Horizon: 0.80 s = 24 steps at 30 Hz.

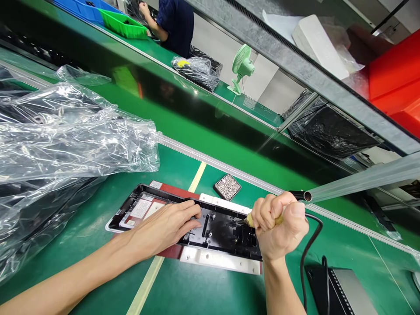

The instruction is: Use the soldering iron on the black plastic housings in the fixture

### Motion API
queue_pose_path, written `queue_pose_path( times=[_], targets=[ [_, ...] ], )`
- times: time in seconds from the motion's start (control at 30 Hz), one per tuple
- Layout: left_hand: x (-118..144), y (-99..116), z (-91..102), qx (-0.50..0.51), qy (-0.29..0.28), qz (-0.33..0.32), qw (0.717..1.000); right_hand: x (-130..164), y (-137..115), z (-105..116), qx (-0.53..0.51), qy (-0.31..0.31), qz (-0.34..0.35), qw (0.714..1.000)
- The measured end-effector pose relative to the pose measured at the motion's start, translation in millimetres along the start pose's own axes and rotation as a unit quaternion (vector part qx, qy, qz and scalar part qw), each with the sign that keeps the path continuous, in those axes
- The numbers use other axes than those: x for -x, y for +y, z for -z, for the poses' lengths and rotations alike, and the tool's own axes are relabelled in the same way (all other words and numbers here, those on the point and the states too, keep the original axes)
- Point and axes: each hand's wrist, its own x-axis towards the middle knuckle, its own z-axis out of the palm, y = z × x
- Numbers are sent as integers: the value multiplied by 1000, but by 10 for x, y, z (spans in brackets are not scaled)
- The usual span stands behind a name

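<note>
A long black plastic housing (218,227) lies open side up on a dark red board with white blocks (226,260) along both long sides. Across its middle rests my left hand (179,218), fingers slightly bent and thumb apart, touching the housing. My right hand (278,223) is wrapped around a yellow-handled tool (250,220). The tool's thin metal tip points left, down into the housing's right part. The tip's exact contact is too small to tell. White labels (141,208) show inside the left end of the housing.
Clear plastic bags of dark parts (78,135) cover the left side. A speckled block (227,187) lies behind the housing. A black cable (305,253) and a black-grey device (344,288) are at right. Beyond the rail, a co-worker (175,26) stands near a green fan (242,65).
</note>
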Motion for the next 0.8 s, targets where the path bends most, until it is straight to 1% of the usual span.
queue_pose_path(
  times=[0.43, 0.8],
  targets=[
    [-16, -24, -19, 2, 9, -10, 1000, 13, -9, 17, 2, -8, 4, 1000],
    [0, -3, 2, 5, 12, -9, 1000, 6, -1, 4, 4, -5, 6, 1000]
  ],
)
